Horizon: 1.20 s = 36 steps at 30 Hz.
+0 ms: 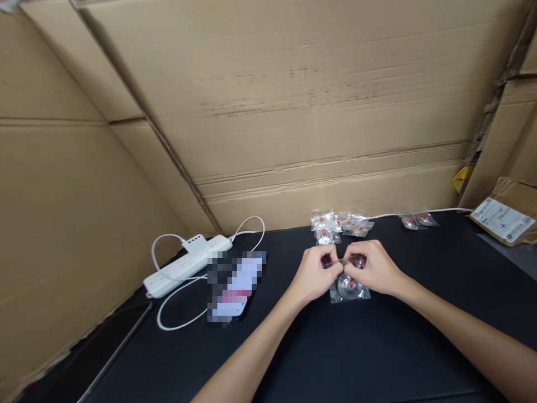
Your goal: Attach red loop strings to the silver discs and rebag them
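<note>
Pinching, in the grip of left hand [318,273] and right hand [373,267], the upper edge of a clear packet [349,289] seemingly resting on the black tabletop [377,352], near similar packets [325,226].

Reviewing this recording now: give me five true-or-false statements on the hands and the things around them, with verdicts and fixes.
1. The left hand and right hand both pinch a clear bag. True.
2. The power strip is black. False: the power strip is white.
3. Other clear bags with red bits in them lie beyond the hands, near the cardboard wall. True.
4. The labelled brown package lies at the picture's left edge. False: the labelled brown package is at the right edge.
5. The tabletop is black. True.
</note>
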{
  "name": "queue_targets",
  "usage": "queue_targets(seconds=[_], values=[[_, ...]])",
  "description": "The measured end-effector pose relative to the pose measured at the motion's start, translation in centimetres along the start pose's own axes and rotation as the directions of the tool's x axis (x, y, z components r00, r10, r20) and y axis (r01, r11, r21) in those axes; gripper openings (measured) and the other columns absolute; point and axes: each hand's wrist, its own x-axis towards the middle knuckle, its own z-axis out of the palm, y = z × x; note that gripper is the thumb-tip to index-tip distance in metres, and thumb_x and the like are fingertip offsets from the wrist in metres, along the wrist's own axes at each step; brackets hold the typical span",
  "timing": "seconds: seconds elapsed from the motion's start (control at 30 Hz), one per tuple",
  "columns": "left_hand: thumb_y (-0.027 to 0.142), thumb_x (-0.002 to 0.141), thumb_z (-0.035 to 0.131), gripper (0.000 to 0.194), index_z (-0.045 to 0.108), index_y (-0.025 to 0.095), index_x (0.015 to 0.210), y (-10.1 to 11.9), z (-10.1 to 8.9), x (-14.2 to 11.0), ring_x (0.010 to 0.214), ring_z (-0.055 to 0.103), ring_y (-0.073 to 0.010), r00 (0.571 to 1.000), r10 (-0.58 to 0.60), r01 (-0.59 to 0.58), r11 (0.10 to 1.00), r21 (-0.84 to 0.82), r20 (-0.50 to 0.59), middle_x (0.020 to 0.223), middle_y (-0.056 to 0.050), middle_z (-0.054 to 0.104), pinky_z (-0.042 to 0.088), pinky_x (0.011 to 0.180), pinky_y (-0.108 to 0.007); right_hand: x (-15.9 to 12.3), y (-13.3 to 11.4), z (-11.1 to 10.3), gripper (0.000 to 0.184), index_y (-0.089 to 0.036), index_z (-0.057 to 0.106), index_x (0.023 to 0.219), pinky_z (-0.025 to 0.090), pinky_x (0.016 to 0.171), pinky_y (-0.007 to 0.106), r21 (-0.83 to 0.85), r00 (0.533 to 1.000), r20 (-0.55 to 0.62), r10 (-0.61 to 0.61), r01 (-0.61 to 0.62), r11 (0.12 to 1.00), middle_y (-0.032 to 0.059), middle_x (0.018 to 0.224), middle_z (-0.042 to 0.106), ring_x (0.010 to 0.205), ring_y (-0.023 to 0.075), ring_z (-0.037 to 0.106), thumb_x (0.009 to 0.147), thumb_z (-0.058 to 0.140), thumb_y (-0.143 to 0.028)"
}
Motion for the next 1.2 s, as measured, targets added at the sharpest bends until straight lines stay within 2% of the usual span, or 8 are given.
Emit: queue_targets(seconds=[0.37, 0.73, 1.2], values=[[0.015, 0.066, 0.053, 0.01, 0.049, 0.017, 0.057, -0.6, -0.3, 0.3, 0.054, 0.038, -0.0098, 1.0, -0.003, 0.003, 0.999, 0.05, -0.013, 0.056, 0.004, 0.044, 0.028, 0.051, -0.022, 0.3, 0.1, 0.1, 0.012, -0.016, 0.066, 0.06, 0.036, 0.051, 0.022, -0.013, 0.989, -0.027, 0.145, -0.146, 0.989, -0.0005, 0.054, 0.06, 0.052, 0.0115, 0.05, 0.065, 0.056, -0.013], [0.014, 0.064, 0.052, 0.01, 0.047, 0.017, 0.056, -1.1, -0.9, 0.6, 0.055, 0.039, -0.0099, 0.999, -0.014, 0.017, 0.998, 0.067, -0.04, 0.055, 0.004, 0.045, 0.029, 0.052, -0.021, 0.5, 1.0, -0.3, 0.015, -0.016, 0.067, 0.059, 0.032, 0.046, 0.021, -0.02, 0.987, -0.037, 0.158, -0.159, 0.987, -0.0008, 0.051, 0.055, 0.049, 0.01, 0.045, 0.067, 0.054, -0.015], [0.015, 0.064, 0.053, 0.011, 0.048, 0.017, 0.054, -2.1, -1.7, 1.0, 0.056, 0.045, -0.011, 0.997, -0.049, 0.053, 0.996, 0.075, -0.058, 0.055, 0.004, 0.05, 0.033, 0.053, -0.022, 0.5, 2.2, -0.6, 0.014, -0.017, 0.07, 0.062, 0.037, 0.049, 0.023, -0.014, 0.981, -0.047, 0.19, -0.191, 0.982, -0.0002, 0.053, 0.059, 0.05, 0.0113, 0.05, 0.067, 0.056, -0.016]])
